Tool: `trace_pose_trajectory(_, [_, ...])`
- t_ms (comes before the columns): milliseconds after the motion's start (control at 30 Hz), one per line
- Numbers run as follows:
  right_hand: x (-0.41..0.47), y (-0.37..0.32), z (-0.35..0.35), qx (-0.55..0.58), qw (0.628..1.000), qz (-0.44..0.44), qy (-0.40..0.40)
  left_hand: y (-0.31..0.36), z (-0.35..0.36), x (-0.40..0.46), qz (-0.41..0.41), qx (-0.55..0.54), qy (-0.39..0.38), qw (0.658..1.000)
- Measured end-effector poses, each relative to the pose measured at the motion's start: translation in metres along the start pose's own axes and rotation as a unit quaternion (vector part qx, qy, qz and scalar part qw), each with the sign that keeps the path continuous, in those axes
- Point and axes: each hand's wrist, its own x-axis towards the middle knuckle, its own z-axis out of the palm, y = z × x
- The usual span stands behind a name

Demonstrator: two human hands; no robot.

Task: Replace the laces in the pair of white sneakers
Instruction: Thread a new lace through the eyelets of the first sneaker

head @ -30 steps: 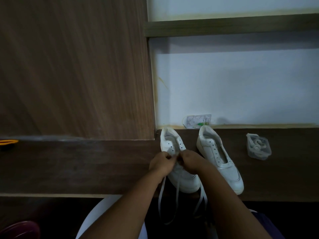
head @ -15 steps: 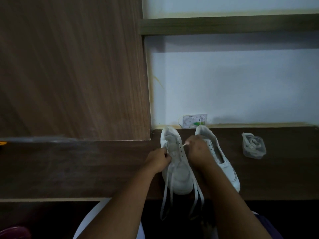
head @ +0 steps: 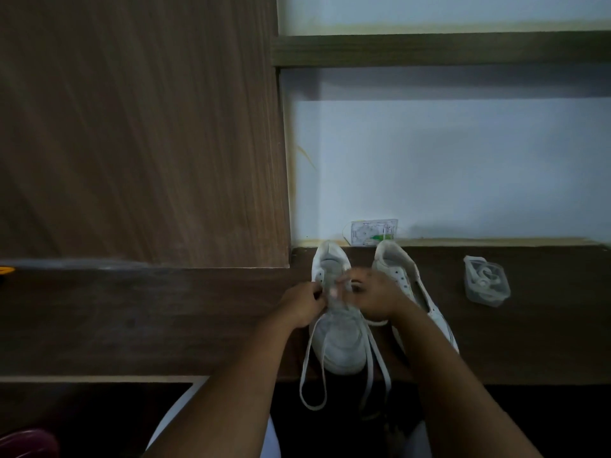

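Note:
Two white sneakers stand side by side on the dark wooden desk, toes toward me. The left sneaker has a white lace threaded through it, its two ends hanging over the desk's front edge. My left hand pinches the lace at the left eyelet row. My right hand pinches the lace at the right eyelet row, over the tongue. The right sneaker is partly hidden behind my right hand and forearm and shows no lace.
A clear plastic packet holding a coiled white lace lies on the desk to the right. A small card leans against the white wall behind the shoes. A wood panel rises at the left. An orange object shows at the far left edge.
Both hands moved from the shoe's middle up toward the upper eyelets, and the lace ends now hang in longer loops over the desk's edge. The camera shifted slightly.

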Motion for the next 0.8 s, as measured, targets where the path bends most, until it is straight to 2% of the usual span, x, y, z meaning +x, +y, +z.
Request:
trace_pose_trajectory(67, [0.004, 0.011, 0.016, -0.154, 0.988, -0.016, -0.029, -0.002, 0.000, 0.000, 0.000, -0.006, -0.002, 1.000])
trace_pose_trajectory(100, [0.002, 0.009, 0.021, -0.162, 0.986, -0.012, -0.044, -0.003, 0.000, 0.000, -0.001, -0.011, -0.005, 1.000])
trace_pose_trajectory(233, [0.007, 0.013, 0.019, -0.142, 0.989, -0.046, -0.003, -0.004, 0.001, 0.000, 0.000, -0.025, -0.007, 1.000])
trace_pose_trajectory(300, [0.008, 0.013, 0.010, -0.032, 0.998, -0.011, 0.050, -0.004, 0.001, 0.000, 0.003, -0.020, -0.001, 1.000])
trace_pose_trajectory(333, [0.008, 0.011, 0.001, 0.073, 0.993, 0.032, 0.086, -0.004, 0.001, 0.000, 0.005, -0.019, 0.001, 1.000])
trace_pose_trajectory(367, [0.009, 0.011, -0.008, 0.188, 0.971, 0.080, 0.127, -0.005, 0.001, 0.001, 0.005, -0.020, 0.000, 1.000])
trace_pose_trajectory(467, [0.011, 0.013, -0.048, 0.451, 0.842, 0.163, 0.248, -0.007, 0.000, 0.002, 0.000, -0.030, -0.013, 0.999])
trace_pose_trajectory(567, [0.012, 0.030, -0.080, 0.676, 0.633, 0.150, 0.345, -0.011, 0.000, 0.006, -0.009, -0.066, -0.027, 0.997])
trace_pose_trajectory(600, [0.013, 0.039, -0.086, 0.718, 0.576, 0.139, 0.366, -0.013, 0.000, 0.007, -0.011, -0.075, -0.029, 0.997])
trace_pose_trajectory(633, [0.013, 0.046, -0.087, 0.734, 0.547, 0.130, 0.382, -0.014, 0.000, 0.008, -0.014, -0.081, -0.032, 0.996])
trace_pose_trajectory(667, [0.013, 0.049, -0.086, 0.730, 0.554, 0.127, 0.380, -0.015, 0.001, 0.009, -0.014, -0.087, -0.033, 0.996])
trace_pose_trajectory(700, [0.013, 0.050, -0.081, 0.693, 0.608, 0.125, 0.367, -0.016, 0.001, 0.010, -0.015, -0.093, -0.036, 0.995])
trace_pose_trajectory(733, [0.012, 0.047, -0.074, 0.621, 0.698, 0.112, 0.337, -0.016, 0.001, 0.012, -0.015, -0.100, -0.039, 0.994])
trace_pose_trajectory(767, [0.010, 0.039, -0.066, 0.510, 0.809, 0.077, 0.281, -0.017, 0.000, 0.012, -0.017, -0.103, -0.044, 0.994])
trace_pose_trajectory(800, [0.007, 0.029, -0.057, 0.369, 0.909, 0.020, 0.194, -0.018, 0.000, 0.014, -0.017, -0.104, -0.048, 0.993])
